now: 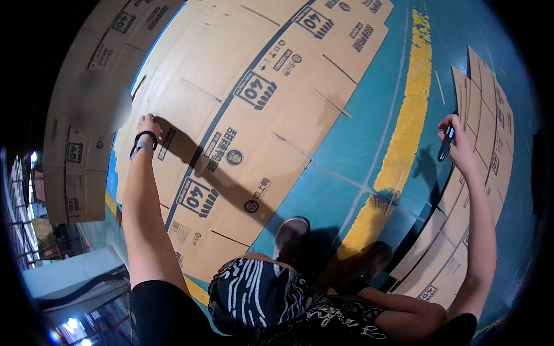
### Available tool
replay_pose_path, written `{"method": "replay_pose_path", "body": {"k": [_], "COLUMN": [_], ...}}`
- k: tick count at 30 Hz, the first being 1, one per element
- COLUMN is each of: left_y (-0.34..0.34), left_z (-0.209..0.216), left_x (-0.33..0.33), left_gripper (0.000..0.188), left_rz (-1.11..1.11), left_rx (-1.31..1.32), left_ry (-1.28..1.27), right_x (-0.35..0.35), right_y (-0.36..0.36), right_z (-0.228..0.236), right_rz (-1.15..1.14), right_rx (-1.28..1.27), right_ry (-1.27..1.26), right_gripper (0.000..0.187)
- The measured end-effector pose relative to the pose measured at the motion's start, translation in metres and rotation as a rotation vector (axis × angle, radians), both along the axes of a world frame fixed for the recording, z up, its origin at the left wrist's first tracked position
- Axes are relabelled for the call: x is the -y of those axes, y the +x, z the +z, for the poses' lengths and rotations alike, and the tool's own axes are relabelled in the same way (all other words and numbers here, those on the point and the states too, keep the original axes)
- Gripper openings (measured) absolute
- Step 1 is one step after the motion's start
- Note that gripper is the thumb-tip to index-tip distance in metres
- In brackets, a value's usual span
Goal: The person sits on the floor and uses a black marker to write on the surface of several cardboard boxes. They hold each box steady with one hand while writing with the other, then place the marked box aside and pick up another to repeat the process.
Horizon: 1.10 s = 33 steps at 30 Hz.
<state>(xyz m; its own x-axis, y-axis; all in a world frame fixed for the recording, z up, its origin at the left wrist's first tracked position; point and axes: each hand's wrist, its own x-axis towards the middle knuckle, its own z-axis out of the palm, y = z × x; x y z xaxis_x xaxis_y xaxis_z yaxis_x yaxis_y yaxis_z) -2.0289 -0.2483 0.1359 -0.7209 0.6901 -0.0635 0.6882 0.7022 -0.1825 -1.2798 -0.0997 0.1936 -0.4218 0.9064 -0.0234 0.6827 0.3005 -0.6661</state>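
Observation:
A large flat sheet of printed brown cardboard (271, 173) lies on the floor in front of me, to the left. My left hand (149, 128) reaches over its far left part, with fingers curled and close to the surface. What those fingers hold, if anything, is hidden. My right hand (456, 138) is closed around a slim black pen-like tool (446, 144), which points down toward me. Whether it is a marker or a cutter cannot be made out. This hand is raised beside a second stack of cardboard sheets (482, 155) on the right.
More printed cardboard (75, 155) stands or lies at the far left, beyond a blue edge. A worn yellow line (401, 144) crosses the blue-green floor (334, 184) between the two stacks. My shoe (291, 236) is by the sheet's near edge. A pale machine part (75, 274) is at lower left.

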Motion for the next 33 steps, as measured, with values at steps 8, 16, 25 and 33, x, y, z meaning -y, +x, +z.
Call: {"method": "replay_pose_path", "body": {"k": [8, 16, 25, 33], "left_y": [-0.009, 0.030, -0.001, 0.034], "left_z": [0.010, 0.000, 0.014, 0.072], "left_x": [-0.009, -0.034, -0.050, -0.043], "left_gripper": [0.034, 0.026, 0.047, 0.043], "left_rz": [-0.019, -0.043, -0.088, -0.058], "left_rx": [0.148, 0.041, 0.223, 1.202], "left_ry": [0.214, 0.308, 0.318, 0.221], "right_x": [0.004, 0.035, 0.038, 0.036], "right_y": [-0.079, -0.117, -0.138, -0.197], "right_z": [-0.063, -0.098, -0.106, -0.083], "right_rz": [-0.003, -0.186, -0.298, -0.298], "right_rx": [-0.192, -0.643, -0.851, -1.069], "right_ry": [-0.165, -0.363, -0.390, -0.365], "right_gripper": [0.017, 0.021, 0.021, 0.029]}}
